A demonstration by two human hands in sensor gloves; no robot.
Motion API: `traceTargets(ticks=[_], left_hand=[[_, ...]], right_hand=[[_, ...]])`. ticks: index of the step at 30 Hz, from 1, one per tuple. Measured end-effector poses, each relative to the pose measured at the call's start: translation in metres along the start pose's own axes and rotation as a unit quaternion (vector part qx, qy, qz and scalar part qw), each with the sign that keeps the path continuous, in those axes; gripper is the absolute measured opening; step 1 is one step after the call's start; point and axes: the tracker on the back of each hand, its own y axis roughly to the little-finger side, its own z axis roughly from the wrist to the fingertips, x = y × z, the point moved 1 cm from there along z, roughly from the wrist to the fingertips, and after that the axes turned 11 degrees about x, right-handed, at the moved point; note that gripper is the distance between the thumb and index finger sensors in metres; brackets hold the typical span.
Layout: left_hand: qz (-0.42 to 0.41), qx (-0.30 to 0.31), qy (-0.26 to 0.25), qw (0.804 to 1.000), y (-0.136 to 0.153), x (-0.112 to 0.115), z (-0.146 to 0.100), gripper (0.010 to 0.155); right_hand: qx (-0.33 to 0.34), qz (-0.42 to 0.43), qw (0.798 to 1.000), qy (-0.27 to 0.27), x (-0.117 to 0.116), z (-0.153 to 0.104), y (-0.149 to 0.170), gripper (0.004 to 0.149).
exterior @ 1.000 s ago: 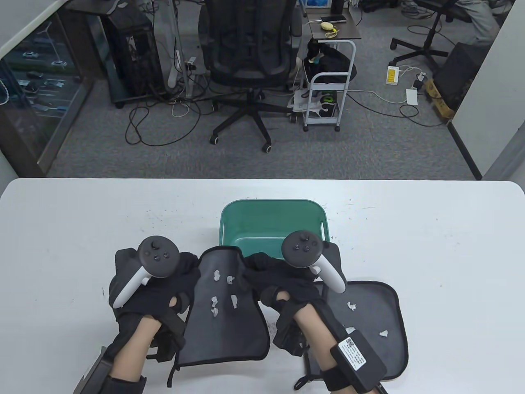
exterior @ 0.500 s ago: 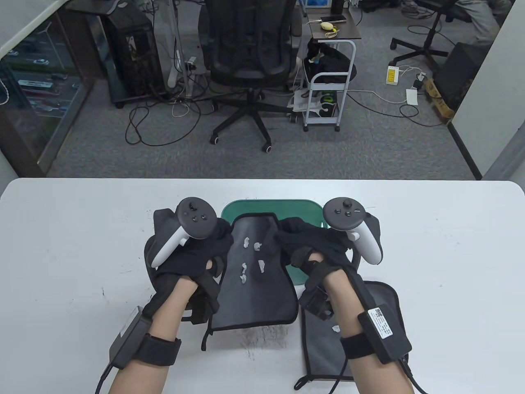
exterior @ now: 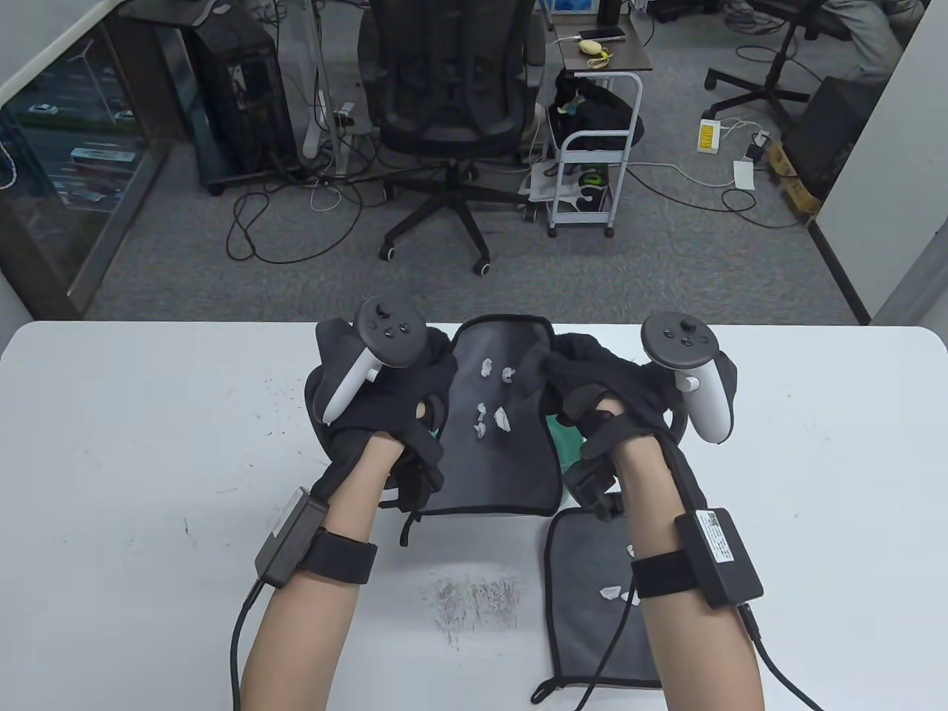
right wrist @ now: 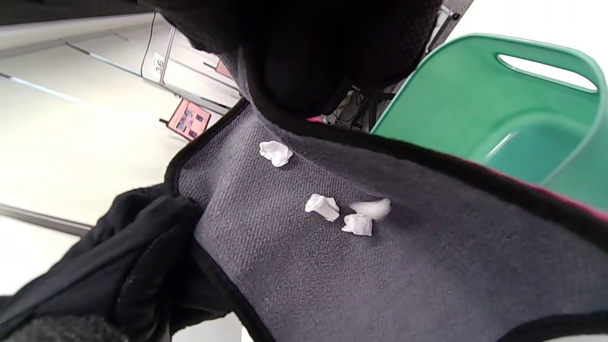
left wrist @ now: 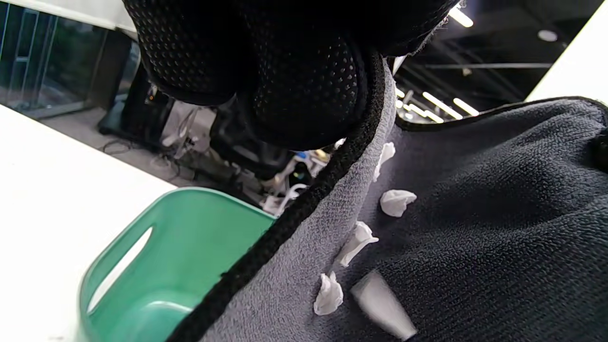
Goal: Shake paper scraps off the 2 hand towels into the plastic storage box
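Both hands hold a dark grey hand towel [exterior: 503,444] stretched between them by its side edges. My left hand [exterior: 415,378] grips its left edge and my right hand [exterior: 585,370] its right edge. Several white paper scraps [exterior: 492,404] lie on its sagging middle. The towel hangs over the green plastic storage box [exterior: 564,444], which is almost wholly hidden in the table view. The wrist views show the box [left wrist: 156,266] [right wrist: 498,118] below the towel [left wrist: 475,228] [right wrist: 380,266]. A second grey towel [exterior: 585,629] lies flat under my right forearm with scraps [exterior: 611,592] on it.
The white table [exterior: 148,444] runs wide to both sides. Dark lint marks [exterior: 478,600] streak it near the front. Beyond the far edge stand an office chair [exterior: 444,111] and a small white cart [exterior: 592,163] on the floor.
Both hands carried the towel up and away from me, from in front of the box to over it. The box is now nearly covered. The scraps stayed on the towel.
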Motion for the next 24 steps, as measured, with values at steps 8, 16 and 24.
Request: traceTargets(ticks=[8,16,24], left_hand=[[-0.026,-0.004,-0.048,0.999,0.006,0.000,0.017,0.043],[-0.053,0.030,-0.155,0.986,0.018,0.003,0.018,0.043],[0.004,0.049,-0.130,0.990,0.035,0.054,0.021,0.042]], right_hand=[[0.013,0.036,0.998,0.046,0.007,0.013,0.002,0.039],[0.101,-0.008,0.990,0.099,0.000,0.019,0.001,0.038],[0.081,-0.154,0.981,0.081,-0.022,0.022,0.026,0.038]])
